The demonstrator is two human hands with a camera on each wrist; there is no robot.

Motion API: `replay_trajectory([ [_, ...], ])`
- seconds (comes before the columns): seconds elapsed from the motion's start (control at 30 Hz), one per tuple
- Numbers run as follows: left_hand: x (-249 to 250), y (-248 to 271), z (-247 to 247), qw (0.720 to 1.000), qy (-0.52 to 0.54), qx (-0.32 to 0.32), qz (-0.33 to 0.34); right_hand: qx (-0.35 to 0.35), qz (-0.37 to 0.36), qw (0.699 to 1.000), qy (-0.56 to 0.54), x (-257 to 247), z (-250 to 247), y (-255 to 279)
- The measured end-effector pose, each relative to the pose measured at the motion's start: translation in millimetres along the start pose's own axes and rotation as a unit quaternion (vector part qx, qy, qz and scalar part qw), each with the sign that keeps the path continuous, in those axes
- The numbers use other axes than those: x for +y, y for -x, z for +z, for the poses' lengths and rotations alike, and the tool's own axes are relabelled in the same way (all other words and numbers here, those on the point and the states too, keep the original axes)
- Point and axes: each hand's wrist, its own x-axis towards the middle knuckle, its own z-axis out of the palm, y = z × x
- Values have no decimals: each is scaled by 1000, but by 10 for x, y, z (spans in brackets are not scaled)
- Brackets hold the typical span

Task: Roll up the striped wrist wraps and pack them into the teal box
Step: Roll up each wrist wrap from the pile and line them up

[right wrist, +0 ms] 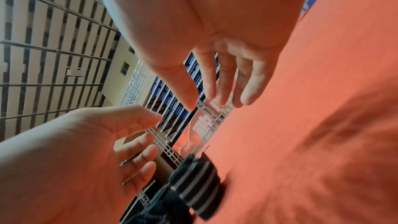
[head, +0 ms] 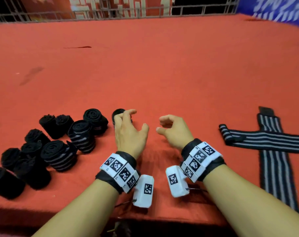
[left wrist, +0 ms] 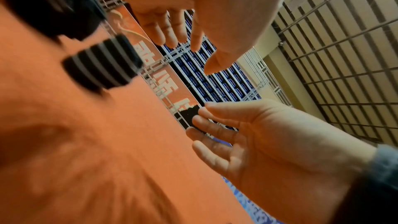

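Note:
A freshly rolled striped wrist wrap [head: 118,114] lies on the red cloth just beyond my left hand [head: 137,119]. The left wrist view shows the roll [left wrist: 103,65] apart from my left hand [left wrist: 191,55], which holds nothing. My right hand [head: 160,124] hovers beside it, fingers loosely curled and empty; the right wrist view shows this right hand [right wrist: 206,105] empty too, with the roll [right wrist: 198,185] lower down. Two unrolled striped wraps lie crossed at the right, one sideways [head: 268,140] and one lengthwise [head: 276,170]. No teal box is in view.
Several rolled black and striped wraps [head: 59,151] crowd the left near part of the red table [head: 162,65]. A metal grid fence [head: 111,14] runs along the far edge. The table's near edge lies under my forearms.

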Motion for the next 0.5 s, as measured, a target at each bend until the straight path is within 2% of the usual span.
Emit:
replay_trajectory([
  [0.1, 331, 204, 345, 993, 11, -111, 34, 51, 4, 999, 13, 142, -510, 223],
  [0.17, 543, 346, 630, 980, 17, -196, 34, 88, 15, 995, 34, 274, -869, 369],
  [0.23, 703, 482, 939, 967, 23, -253, 27, 130, 34, 990, 51, 444, -1204, 502],
  [0.37, 886, 682, 1516, 948, 34, -318, -9, 180, 107, 976, 53, 807, -1741, 702],
  [0.5, 948, 692, 2017, 936, 32, -350, -7, 151, 166, 973, 48, 1121, -2041, 746],
])
